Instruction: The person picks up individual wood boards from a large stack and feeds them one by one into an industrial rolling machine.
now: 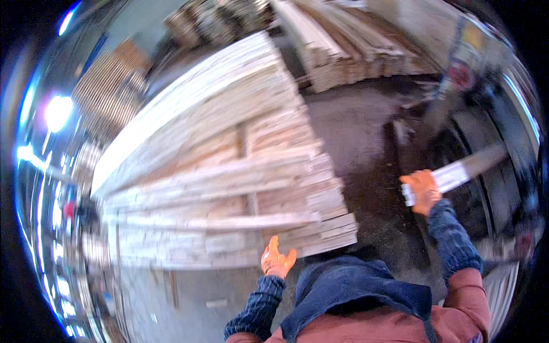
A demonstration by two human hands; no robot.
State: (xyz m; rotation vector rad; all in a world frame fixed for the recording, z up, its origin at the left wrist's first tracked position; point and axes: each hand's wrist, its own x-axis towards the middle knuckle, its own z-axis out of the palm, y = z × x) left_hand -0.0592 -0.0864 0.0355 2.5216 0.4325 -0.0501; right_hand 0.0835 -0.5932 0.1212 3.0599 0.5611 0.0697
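My right hand (423, 193), in an orange glove, is closed round the near end of a narrow pale wooden board (452, 176). The board's short end sticks out past the glove on the left, and its other part runs right over dark machinery. My left hand (278, 258), gloved in orange too, holds nothing; its thumb and fingers are apart. It is beside the near edge of a large stack of pale planks (251, 197); whether it touches the wood I cannot tell.
Dark machinery (486, 131) stands at the right. More long boards (349, 54) lie stacked at the far side, and a slatted wood pile (111, 86) rises at the far left. Small offcuts (216, 303) are on the grey floor (189, 300). Much of the picture is smeared by motion.
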